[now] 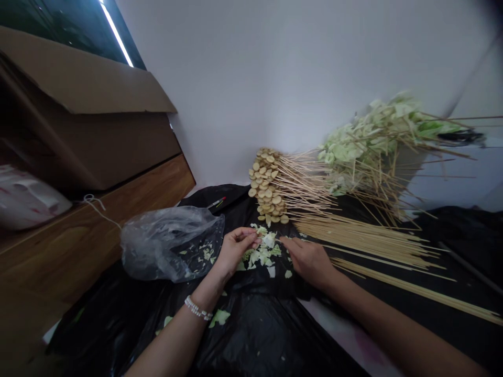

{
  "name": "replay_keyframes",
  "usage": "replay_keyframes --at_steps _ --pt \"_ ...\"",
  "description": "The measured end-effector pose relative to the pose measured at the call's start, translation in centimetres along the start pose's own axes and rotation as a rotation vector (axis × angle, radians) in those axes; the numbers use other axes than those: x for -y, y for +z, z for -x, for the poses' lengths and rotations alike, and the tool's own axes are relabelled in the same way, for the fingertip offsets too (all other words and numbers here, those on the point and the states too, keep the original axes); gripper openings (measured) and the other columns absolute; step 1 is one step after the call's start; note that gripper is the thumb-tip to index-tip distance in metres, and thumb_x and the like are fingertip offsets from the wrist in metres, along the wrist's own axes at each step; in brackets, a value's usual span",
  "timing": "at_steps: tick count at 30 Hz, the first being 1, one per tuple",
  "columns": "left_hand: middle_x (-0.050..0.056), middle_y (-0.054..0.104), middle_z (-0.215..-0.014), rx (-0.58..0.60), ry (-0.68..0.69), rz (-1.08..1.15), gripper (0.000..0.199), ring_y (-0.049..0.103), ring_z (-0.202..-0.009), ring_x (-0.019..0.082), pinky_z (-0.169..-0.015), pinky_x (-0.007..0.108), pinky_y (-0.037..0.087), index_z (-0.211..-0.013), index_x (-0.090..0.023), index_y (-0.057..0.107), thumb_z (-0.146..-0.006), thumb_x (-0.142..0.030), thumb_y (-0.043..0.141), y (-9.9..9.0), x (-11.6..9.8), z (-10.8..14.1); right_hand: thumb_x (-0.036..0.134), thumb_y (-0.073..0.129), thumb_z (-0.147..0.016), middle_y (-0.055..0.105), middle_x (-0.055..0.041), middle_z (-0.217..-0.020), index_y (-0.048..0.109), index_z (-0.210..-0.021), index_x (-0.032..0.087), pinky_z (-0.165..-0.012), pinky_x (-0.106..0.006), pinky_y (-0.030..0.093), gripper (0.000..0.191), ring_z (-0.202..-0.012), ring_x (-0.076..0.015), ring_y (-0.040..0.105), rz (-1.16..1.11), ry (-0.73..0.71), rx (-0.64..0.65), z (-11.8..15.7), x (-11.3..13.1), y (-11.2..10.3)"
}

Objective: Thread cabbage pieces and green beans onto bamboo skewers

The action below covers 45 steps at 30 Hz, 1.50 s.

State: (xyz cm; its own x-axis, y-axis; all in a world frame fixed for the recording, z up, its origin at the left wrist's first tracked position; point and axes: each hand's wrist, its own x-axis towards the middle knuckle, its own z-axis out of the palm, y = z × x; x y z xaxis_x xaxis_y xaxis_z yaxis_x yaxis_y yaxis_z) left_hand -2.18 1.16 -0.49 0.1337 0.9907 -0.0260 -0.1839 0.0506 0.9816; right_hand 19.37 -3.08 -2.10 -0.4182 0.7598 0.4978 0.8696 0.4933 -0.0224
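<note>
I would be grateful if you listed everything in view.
Glossy surface: one, dark green, upper left
Wall: one, pale grey, behind
Cardboard box: one, brown, left
Wooden surface: one, brown, left
Jug: one, white and reddish, far left
Cord: one, white, beside jug
Plastic bag: one, clear, centre left
Pen: at least one, red tip, beyond bag
Skewered slices: many, tan, centre
Skewered leaves: many, pale green, right
Bare skewers: many, tan, right
Cabbage pieces: many, pale green, centre
Plastic sheeting: count unclear, black, underneath
Bracelet: one or two, white, left wrist
Left hand: one, fingers pinched on cabbage
Right hand: one, fingers holding skewer
</note>
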Motion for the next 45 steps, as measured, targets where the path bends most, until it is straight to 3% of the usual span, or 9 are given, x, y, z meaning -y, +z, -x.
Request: replay_keyframes --at_steps 21,33,38,41,45 --pt "0.005 0.072 -0.066 0.016 0.045 -0.118 0.03 0.063 -0.059 0.012 -0.06 0.023 0.05 -0.074 -0.013 0.072 -0.059 -0.036 0.084 0.4 -0.2 0.3 0.007 0.042 -0.085 0.068 -0.0055 -0.089 0.058 -0.121 0.015 -0.062 -0.021 0.043 0.041 -0.073 -0.0129 0.062 -0.058 -0.026 0.008 0.2 0.1 0.5" --pt "0.007 0.074 -0.077 0.222 0.096 -0.279 0.03 0.066 -0.066 0.017 -0.063 0.027 0.051 -0.084 -0.015 0.074 -0.065 -0.036 0.079 0.3 -0.2 0.5 0.008 0.042 -0.086 0.066 -0.0032 -0.083 0.06 -0.116 0.016 -0.059 -0.021 0.04 0.036 -0.069 -0.012 0.06 -0.072 -0.045 0.012 0.1 0.2 0.2" --pt "0.007 0.074 -0.085 0.075 0.262 -0.528 0.027 0.064 -0.074 0.018 -0.069 0.028 0.049 -0.088 -0.017 0.074 -0.074 -0.04 0.07 -0.5 -1.1 0.2 0.011 0.041 -0.088 0.066 -0.0039 -0.084 0.06 -0.116 0.016 -0.059 -0.023 0.039 0.034 -0.069 -0.0128 0.06 -0.053 0.006 -0.054 -0.2 -0.5 -0.2" --pt "0.005 0.072 -0.079 0.146 0.346 -0.833 0.019 0.06 -0.076 0.02 -0.07 0.029 0.045 -0.078 -0.02 0.075 -0.069 -0.037 0.073 -1.6 -1.0 -0.1 0.013 0.041 -0.089 0.067 -0.0039 -0.085 0.061 -0.115 0.017 -0.058 -0.023 0.038 0.033 -0.069 -0.0128 0.059 -0.042 0.022 -0.064 -0.2 -0.9 -0.1" --pt "0.005 0.07 -0.084 0.241 0.401 -1.114 0.02 0.055 -0.086 0.022 -0.077 0.031 0.04 -0.081 -0.024 0.076 -0.064 -0.035 0.077 -2.3 -1.0 -0.2 0.014 0.041 -0.09 0.067 -0.0037 -0.084 0.062 -0.114 0.018 -0.059 -0.023 0.038 0.032 -0.068 -0.0128 0.059 -0.043 0.023 -0.059 -0.1 -0.9 0.1"
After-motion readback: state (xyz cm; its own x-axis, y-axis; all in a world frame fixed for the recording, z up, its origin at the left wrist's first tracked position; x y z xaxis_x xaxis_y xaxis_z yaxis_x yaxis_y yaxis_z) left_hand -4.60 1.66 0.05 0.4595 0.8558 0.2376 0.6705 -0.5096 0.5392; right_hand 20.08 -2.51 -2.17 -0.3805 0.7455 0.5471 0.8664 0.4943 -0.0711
